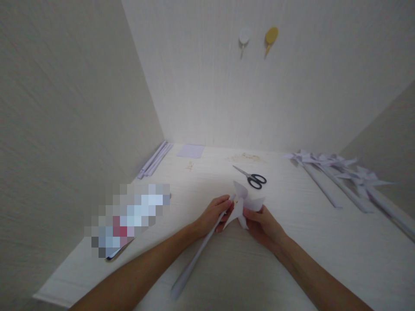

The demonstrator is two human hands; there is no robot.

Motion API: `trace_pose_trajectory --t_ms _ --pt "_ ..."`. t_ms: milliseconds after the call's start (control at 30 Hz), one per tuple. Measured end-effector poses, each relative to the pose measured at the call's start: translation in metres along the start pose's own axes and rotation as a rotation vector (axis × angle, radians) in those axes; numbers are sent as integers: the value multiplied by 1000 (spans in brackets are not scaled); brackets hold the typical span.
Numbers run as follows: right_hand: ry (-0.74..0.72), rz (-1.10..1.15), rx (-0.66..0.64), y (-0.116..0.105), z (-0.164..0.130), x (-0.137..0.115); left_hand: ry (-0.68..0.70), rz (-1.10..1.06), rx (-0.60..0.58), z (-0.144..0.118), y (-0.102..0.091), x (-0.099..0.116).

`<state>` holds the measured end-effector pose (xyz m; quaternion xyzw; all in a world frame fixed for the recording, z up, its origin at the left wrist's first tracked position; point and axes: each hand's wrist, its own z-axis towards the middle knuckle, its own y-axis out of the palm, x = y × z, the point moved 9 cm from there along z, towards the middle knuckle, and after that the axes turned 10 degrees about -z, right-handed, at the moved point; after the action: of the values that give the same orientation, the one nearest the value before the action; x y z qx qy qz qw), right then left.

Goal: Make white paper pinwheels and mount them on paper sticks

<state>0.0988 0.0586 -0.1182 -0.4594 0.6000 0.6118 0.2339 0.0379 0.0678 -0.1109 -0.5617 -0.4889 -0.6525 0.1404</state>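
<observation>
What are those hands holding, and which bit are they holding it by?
The left hand holds a rolled paper stick near its upper end; the right hand holds a paper pinwheel by its right side.

No legible text, labels, numbers or signs.

Left grip (pixel 214 214) holds paper stick (pixel 198 256); right grip (pixel 264 225), paper pinwheel (pixel 239 209).
</observation>
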Motion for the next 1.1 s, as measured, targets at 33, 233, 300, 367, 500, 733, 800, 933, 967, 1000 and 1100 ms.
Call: trace_pose_trajectory --t_ms 33,233,300,367,500,733,800,933,967,1000,1100 --pt "-9 -1 8 0 0 0 11 19 8 0 0 1" --pt "-47 -7 30 -3 -1 -2 37 83 18 -2 1 2" --pt "-43 -11 26 -4 -1 -2 27 90 9 -3 2 1" --pt "-42 -12 25 -4 -1 -1 17 89 2 -3 3 0" --pt "-60 -3 25 -4 -2 -2 3 54 -9 -2 6 2" --pt "-70 -41 44 -4 -1 -3 -45 -52 -72 -2 12 -3" --pt "-55 -38 42 -3 -1 -3 -68 -78 -89 -2 13 -4" --pt "-41 -31 38 -3 0 -3 -121 -124 -162 -4 17 -5" --pt "-45 -29 36 -3 0 -4 -133 -146 -187 -5 19 -6" --pt "-49 -26 34 -4 0 -5 -146 -176 -213 -5 20 -7" --pt "-48 -11 21 -4 1 -6 -193 -292 -301 -6 26 -11"
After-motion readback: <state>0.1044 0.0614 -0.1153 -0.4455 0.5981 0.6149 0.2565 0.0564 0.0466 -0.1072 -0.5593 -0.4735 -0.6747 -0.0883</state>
